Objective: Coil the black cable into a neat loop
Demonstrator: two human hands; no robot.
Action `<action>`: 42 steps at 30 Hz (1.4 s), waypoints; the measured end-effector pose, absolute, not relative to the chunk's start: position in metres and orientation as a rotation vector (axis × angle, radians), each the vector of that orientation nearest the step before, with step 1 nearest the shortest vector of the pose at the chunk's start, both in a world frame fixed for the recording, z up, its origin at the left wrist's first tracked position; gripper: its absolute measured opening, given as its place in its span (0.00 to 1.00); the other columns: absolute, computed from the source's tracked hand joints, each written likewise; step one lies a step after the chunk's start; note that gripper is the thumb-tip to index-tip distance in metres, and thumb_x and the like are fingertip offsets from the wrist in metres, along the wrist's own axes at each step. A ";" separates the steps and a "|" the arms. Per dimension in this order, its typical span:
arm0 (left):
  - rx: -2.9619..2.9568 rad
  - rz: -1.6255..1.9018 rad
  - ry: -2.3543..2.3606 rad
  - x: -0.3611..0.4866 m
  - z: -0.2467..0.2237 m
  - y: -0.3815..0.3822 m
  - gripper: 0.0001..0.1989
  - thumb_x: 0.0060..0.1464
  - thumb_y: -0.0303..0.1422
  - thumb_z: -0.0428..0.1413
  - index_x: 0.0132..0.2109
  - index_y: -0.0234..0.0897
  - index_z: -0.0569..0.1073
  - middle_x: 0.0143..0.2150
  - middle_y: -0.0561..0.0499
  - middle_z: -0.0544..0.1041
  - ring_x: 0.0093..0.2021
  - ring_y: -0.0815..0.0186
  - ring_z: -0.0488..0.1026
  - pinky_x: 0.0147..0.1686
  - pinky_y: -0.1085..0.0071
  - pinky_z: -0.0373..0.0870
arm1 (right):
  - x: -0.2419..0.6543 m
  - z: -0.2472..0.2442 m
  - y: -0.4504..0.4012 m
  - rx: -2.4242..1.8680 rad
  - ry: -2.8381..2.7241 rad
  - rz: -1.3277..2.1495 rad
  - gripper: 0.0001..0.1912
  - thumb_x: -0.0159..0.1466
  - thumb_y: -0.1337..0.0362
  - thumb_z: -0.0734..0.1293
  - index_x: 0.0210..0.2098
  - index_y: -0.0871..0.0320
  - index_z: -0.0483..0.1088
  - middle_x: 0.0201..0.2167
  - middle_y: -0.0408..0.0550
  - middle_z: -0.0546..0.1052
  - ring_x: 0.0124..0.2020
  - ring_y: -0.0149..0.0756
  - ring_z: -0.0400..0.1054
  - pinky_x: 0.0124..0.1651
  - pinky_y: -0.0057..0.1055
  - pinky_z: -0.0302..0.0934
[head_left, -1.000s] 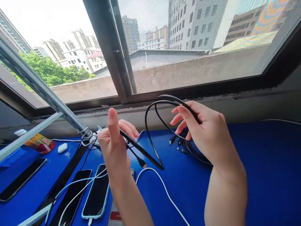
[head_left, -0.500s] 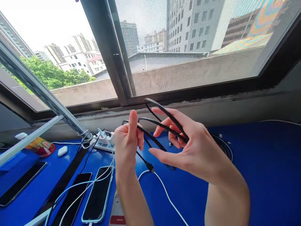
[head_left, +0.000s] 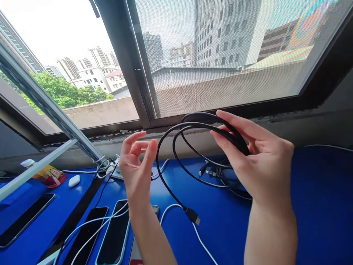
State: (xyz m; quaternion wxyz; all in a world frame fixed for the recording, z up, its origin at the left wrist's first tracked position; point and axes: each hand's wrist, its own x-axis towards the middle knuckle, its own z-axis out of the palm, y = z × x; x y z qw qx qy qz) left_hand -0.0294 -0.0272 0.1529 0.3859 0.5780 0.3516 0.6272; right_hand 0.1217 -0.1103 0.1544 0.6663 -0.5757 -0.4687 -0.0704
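The black cable [head_left: 239,142], at three o'clock from the empty left hand [head_left: 134,167], is gripped by the right hand [head_left: 263,162]; likely light and springy, best held where loops bunch, though that spot is partly hidden.

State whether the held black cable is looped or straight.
Looped: the black cable curves round in several loops from the right hand.
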 end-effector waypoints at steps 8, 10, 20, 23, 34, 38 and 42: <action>1.499 1.042 0.819 -0.005 0.126 -0.006 0.21 0.43 0.44 0.63 0.42 0.37 0.75 0.43 0.46 0.78 0.48 0.58 0.73 0.45 0.67 0.68 | 0.115 0.158 -0.117 -1.038 -1.060 -0.123 0.19 0.54 0.70 0.74 0.44 0.45 0.77 0.31 0.39 0.78 0.25 0.28 0.71 0.18 0.22 0.63; 1.384 1.069 0.739 0.004 0.123 -0.005 0.17 0.43 0.45 0.62 0.34 0.36 0.75 0.38 0.47 0.79 0.44 0.60 0.74 0.43 0.68 0.69 | 0.115 0.159 -0.116 -0.937 -1.142 -0.067 0.21 0.55 0.72 0.73 0.45 0.42 0.76 0.29 0.37 0.78 0.24 0.26 0.70 0.18 0.21 0.62; 1.233 1.322 0.912 0.000 0.142 -0.016 0.27 0.36 0.44 0.64 0.09 0.37 0.56 0.08 0.58 0.53 0.11 0.79 0.46 0.12 0.77 0.42 | 0.132 0.151 -0.103 -1.392 -1.197 -0.015 0.19 0.55 0.63 0.72 0.47 0.54 0.74 0.24 0.39 0.74 0.25 0.28 0.70 0.30 0.24 0.68; 1.354 1.342 1.011 0.002 0.142 -0.020 0.23 0.41 0.39 0.62 0.10 0.37 0.60 0.09 0.56 0.57 0.12 0.78 0.51 0.13 0.77 0.46 | 0.130 0.153 -0.103 -1.394 -1.281 0.157 0.17 0.58 0.61 0.70 0.46 0.57 0.74 0.19 0.38 0.72 0.18 0.26 0.65 0.23 0.22 0.63; 1.338 1.042 1.008 0.015 0.129 -0.015 0.15 0.50 0.38 0.57 0.20 0.35 0.72 0.17 0.51 0.72 0.18 0.71 0.68 0.21 0.78 0.64 | 0.114 0.166 -0.119 -1.246 -1.170 0.339 0.11 0.62 0.62 0.68 0.45 0.49 0.76 0.13 0.35 0.66 0.09 0.20 0.51 0.09 0.20 0.44; 1.436 0.829 1.131 0.015 0.126 -0.016 0.24 0.56 0.45 0.52 0.18 0.35 0.72 0.17 0.48 0.72 0.17 0.69 0.68 0.19 0.76 0.64 | 0.110 0.164 -0.118 -1.244 -1.042 0.093 0.12 0.62 0.59 0.68 0.45 0.50 0.76 0.14 0.37 0.68 0.10 0.24 0.55 0.10 0.24 0.49; 1.478 0.763 1.022 0.023 0.120 -0.022 0.23 0.52 0.40 0.56 0.13 0.35 0.69 0.14 0.49 0.69 0.14 0.68 0.66 0.16 0.74 0.62 | 0.100 0.162 -0.117 -1.200 -1.045 -0.108 0.11 0.62 0.62 0.69 0.44 0.50 0.76 0.15 0.38 0.70 0.12 0.28 0.60 0.15 0.28 0.59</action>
